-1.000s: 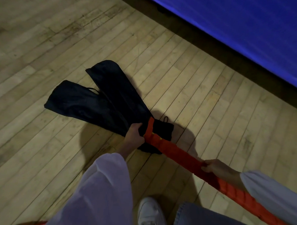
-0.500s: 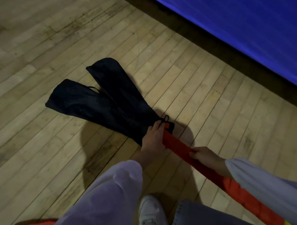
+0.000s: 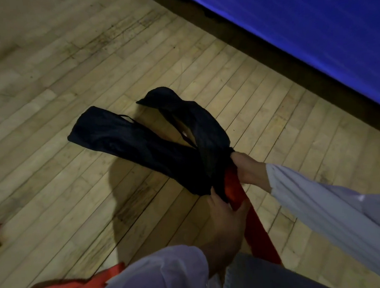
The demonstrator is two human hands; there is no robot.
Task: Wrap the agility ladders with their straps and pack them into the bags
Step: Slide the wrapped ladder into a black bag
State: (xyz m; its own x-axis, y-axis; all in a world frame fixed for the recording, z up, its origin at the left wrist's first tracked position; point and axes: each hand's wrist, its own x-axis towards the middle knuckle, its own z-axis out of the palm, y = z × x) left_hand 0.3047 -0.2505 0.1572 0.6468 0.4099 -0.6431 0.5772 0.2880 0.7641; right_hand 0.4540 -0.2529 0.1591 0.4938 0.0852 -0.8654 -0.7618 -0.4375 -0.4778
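Scuffed matt wood-plank floor (image 3: 78, 192) — bags (image 3: 130, 135) seemingly soft dark cloth — ladder (image 3: 256, 228) dull red.

no legible words, numbers or logos, small pale spot (image 3: 185, 134) on the right-hand black bag (image 3: 206, 130), perhaps a tag, too blurred to read

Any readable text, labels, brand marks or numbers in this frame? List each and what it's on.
None readable.
The dark bags, the red ladder bundle and the blue mat show no print.
A pale fleck on the right bag is too small to tell.
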